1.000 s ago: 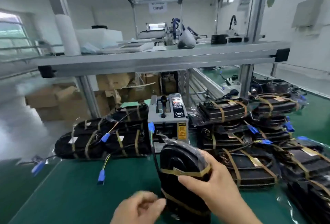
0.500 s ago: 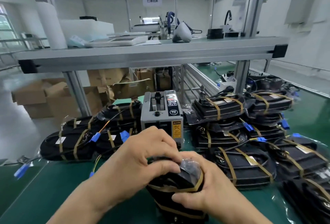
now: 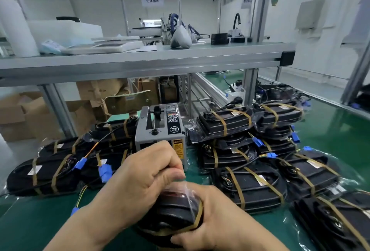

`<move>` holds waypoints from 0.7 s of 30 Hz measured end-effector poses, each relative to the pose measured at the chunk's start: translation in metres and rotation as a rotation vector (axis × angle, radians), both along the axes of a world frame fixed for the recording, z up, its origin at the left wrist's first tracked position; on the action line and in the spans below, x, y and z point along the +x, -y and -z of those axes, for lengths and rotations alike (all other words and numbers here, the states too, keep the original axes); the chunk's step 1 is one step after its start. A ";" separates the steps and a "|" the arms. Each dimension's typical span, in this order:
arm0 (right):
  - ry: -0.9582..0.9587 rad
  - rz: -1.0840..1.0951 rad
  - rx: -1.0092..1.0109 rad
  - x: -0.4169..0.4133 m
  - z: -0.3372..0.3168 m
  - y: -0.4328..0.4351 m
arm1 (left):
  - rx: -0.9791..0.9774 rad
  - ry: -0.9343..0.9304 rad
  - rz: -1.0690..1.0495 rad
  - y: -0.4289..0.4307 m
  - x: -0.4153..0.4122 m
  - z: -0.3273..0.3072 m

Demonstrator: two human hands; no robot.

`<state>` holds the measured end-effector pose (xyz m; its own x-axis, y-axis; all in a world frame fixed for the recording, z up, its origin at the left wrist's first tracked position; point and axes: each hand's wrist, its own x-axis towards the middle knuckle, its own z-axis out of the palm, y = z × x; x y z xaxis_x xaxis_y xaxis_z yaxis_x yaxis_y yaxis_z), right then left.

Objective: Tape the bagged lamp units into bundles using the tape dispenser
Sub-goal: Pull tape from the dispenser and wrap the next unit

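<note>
"Black bagged lamp units bound with tan tape (image 3: 176, 208): location?"
"Lower centre of frame, over the green desk (image 3: 40, 222), just in front of the grey box-shaped tape dispenser (image 3: 158, 130)."
"Hands?"
"Right hand (image 3: 218, 218) clamped round the units' near end. Left hand (image 3: 144, 180) on top, fingers curled, thumb against forefinger. Cannot tell whether it pinches anything."
"Surroundings?"
"Stacks of taped black bundles (image 3: 250, 188) right and left of the dispenser."
</note>
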<state>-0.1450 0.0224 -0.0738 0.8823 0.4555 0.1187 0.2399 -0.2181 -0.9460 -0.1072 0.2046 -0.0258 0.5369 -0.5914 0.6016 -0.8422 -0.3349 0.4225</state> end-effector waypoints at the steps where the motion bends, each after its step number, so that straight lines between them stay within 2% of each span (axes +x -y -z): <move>1: 0.001 -0.024 -0.027 0.000 -0.003 0.001 | 0.015 0.002 0.008 0.000 0.002 -0.001; 4: -0.013 -0.038 -0.066 0.000 -0.007 0.004 | 0.073 -0.044 0.042 -0.004 0.007 -0.001; 6: -0.010 -0.015 -0.068 0.003 -0.006 0.005 | 0.091 -0.179 0.064 -0.009 0.010 -0.003; 8: -0.014 -0.013 -0.044 0.005 -0.006 0.006 | 0.113 -0.231 0.091 -0.012 0.012 -0.007; 11: -0.016 0.002 -0.093 0.008 -0.006 0.009 | 0.191 -0.225 0.169 -0.004 0.010 -0.015; 14: 0.003 0.012 -0.140 0.008 -0.006 0.004 | 0.216 -0.096 0.190 0.007 0.006 -0.017; 21: 0.151 0.073 -0.177 0.007 0.003 0.002 | 0.164 -0.002 0.183 0.020 -0.002 -0.014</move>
